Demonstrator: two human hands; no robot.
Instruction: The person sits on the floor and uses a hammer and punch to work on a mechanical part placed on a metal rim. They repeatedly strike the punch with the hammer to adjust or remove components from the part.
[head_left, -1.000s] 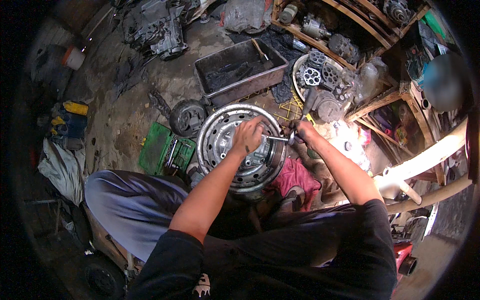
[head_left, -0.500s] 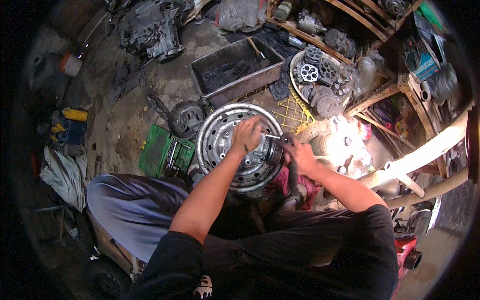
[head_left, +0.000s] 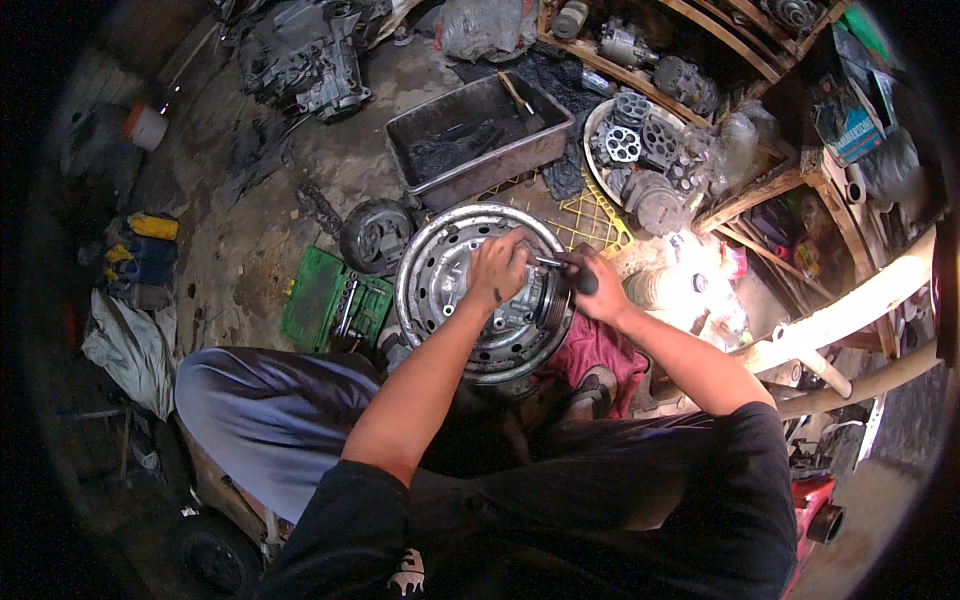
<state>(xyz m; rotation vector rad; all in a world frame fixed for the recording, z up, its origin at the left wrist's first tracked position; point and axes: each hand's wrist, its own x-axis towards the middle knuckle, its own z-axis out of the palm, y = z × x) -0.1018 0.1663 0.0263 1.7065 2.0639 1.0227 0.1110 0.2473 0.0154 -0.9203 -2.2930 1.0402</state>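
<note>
A silvery metal part [head_left: 510,318] with a dark grooved pulley [head_left: 549,302] lies on a steel wheel rim [head_left: 408,325]. My left hand [head_left: 497,268] is closed over the part's upper side, its fingertips by the end of a thin shiny shaft [head_left: 546,262]; what they grip is hidden. On the right, my right hand [head_left: 599,287] wraps round the dark handle of what looks like a ratchet wrench [head_left: 583,281], from which the shaft runs toward my left hand. The handle's far end is hidden.
An open green socket case [head_left: 308,300] lies left of the rim, below a round dark part [head_left: 377,238]. Beyond stand a grey tub [head_left: 480,172] with a brush [head_left: 516,95] and a basin [head_left: 590,140] of metal parts. Red cloth [head_left: 625,360] lies at right.
The dark handle, which pointed down toward me below my right hand, has swung up and is mostly within my grip. My right hand has turned; my left stays nearly in place.
</note>
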